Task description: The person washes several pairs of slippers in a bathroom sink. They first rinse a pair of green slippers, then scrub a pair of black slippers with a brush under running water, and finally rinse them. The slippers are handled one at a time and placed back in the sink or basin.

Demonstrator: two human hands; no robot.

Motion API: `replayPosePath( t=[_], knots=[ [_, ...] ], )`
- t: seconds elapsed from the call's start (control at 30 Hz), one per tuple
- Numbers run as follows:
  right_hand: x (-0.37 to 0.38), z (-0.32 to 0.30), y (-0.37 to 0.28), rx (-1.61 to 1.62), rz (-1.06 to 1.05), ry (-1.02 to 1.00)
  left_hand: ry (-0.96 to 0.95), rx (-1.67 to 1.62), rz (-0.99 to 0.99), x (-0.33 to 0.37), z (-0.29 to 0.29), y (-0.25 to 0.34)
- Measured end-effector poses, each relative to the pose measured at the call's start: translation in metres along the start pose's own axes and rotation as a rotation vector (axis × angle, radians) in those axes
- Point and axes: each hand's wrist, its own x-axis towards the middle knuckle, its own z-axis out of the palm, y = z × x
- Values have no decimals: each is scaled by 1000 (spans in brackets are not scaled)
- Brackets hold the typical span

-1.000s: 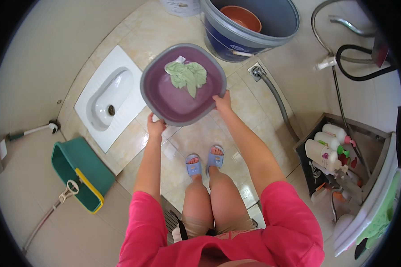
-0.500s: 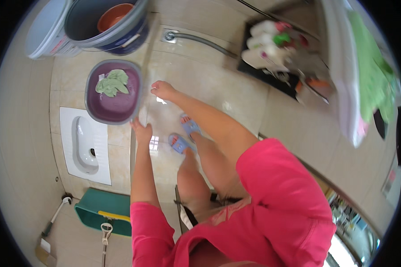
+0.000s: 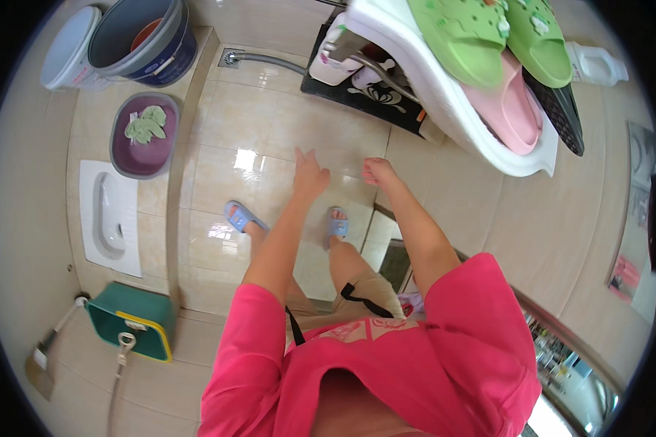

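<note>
Above the tiled floor, my left hand (image 3: 312, 177) is held out with its fingers apart and nothing in them. My right hand (image 3: 377, 171) is beside it, the fingers curled in with no object showing. Neither hand touches anything. Farther left, a purple basin (image 3: 147, 159) with a grey rim sits on the raised tiled ledge. Inside it lies a crumpled pale green cloth (image 3: 147, 125). Blue slippers (image 3: 244, 216) are on my feet, which stand apart on the shiny floor.
At far left stand a dark blue bucket (image 3: 169, 64) and a white bucket (image 3: 71, 51). A squat toilet (image 3: 89, 218) and green mop bucket (image 3: 109, 320) line the left. At right, a white rack (image 3: 481, 142) carries green slippers (image 3: 463, 44) above a black shelf (image 3: 393, 116) with bottles.
I have turned and stepped right, away from the basin. My left hand has left the basin's edge. The slipper rack now shows more fully.
</note>
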Motion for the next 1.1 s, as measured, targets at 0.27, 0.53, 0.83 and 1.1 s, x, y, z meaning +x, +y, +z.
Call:
replayPosePath(
  t=[0.27,0.53,0.83,1.1],
  knots=[
    [56,-84,-6,-16,-440,-41,-23,97,297,59,138,87],
    [157,-45,-81,76,-982,79,475,134,494,169,141,62],
    [168,-54,-86,136,-1277,462,400,199,655,214,169,40],
    [209,-181,-90,-326,-1250,1167,-13,-173,643,245,249,98]
  ],
)
